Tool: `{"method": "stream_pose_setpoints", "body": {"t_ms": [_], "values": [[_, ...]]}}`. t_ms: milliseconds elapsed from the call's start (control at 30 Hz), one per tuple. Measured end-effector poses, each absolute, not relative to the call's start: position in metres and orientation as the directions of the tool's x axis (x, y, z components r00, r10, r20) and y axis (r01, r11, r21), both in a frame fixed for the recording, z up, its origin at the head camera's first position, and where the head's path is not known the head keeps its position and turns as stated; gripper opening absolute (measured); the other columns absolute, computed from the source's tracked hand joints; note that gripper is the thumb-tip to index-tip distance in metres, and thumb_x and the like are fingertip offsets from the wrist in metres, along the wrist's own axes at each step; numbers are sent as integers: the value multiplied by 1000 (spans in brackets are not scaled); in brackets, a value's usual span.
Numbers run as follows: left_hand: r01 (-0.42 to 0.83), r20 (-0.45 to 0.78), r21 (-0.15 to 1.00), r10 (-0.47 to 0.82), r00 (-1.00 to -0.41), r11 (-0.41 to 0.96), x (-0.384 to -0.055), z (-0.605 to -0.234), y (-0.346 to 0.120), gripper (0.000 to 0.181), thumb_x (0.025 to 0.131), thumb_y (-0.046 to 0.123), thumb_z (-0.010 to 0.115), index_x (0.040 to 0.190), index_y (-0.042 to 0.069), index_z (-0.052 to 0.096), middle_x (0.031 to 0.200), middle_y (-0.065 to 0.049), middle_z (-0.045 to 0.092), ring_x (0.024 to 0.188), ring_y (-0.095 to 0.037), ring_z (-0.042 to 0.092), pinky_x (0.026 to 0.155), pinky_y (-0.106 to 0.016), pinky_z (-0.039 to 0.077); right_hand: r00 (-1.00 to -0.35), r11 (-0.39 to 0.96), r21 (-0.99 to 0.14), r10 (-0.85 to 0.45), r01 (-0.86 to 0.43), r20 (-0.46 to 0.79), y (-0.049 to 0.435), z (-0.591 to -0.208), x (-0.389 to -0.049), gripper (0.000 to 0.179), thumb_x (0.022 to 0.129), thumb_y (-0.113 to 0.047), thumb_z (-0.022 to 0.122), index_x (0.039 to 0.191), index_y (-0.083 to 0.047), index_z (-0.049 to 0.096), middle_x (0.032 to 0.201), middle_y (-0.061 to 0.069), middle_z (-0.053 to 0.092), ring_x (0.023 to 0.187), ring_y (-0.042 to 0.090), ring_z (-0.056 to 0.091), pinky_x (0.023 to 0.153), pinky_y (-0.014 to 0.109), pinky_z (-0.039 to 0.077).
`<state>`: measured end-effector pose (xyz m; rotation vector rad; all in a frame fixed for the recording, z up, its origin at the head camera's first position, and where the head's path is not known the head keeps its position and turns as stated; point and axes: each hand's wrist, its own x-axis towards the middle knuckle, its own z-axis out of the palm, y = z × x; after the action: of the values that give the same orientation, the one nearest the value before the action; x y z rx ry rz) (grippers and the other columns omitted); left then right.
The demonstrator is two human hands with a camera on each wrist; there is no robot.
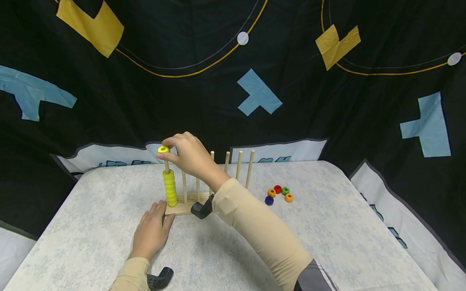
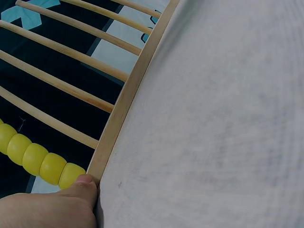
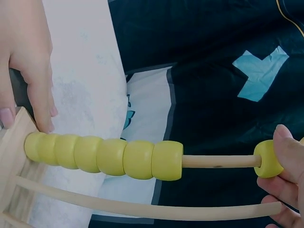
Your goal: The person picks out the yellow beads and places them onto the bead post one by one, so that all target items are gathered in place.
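Note:
A wooden peg rack [image 1: 183,208] with several upright rods stands on the table. Round yellow beads [image 1: 170,190] are stacked from the base up on its leftmost rod, with the bare upper rod [image 3: 218,161] above them. My right hand [image 1: 189,155] pinches another yellow bead [image 3: 267,158] between thumb and fingers at that rod's top, the rod running into its hole. A sliver of yellow shows beyond the thumb in the right wrist view. My left hand [image 1: 151,232] holds the rack's left end, thumb [image 2: 84,183] against the front edge and fingers on the far side.
Right of the rack lie loose beads: a red bead [image 1: 278,189], a green bead [image 1: 285,190], a dark blue bead [image 1: 269,200] and two orange ones. The other rods [image 1: 250,169] rise bare. A dark patterned cloth [image 1: 204,105] hangs behind the table [image 1: 327,226].

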<state>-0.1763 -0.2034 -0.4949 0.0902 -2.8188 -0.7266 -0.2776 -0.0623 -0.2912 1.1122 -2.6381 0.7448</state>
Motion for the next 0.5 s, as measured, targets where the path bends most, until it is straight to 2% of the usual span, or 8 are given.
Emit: {"method": "stream_pose_setpoints", "body": {"t_ms": [500], "values": [[-7,193,485,-116,-974,874,-176,-495,-204,62,103,32,52,148,-9,37,153,-29,38,145,-47,31,121,-60,23,-693,592,-361,-623,-720,361,-62,-295,-280,40,93,-42,69,126,-20,68,118,-10,69,107,6,53,89,15,47]]}}
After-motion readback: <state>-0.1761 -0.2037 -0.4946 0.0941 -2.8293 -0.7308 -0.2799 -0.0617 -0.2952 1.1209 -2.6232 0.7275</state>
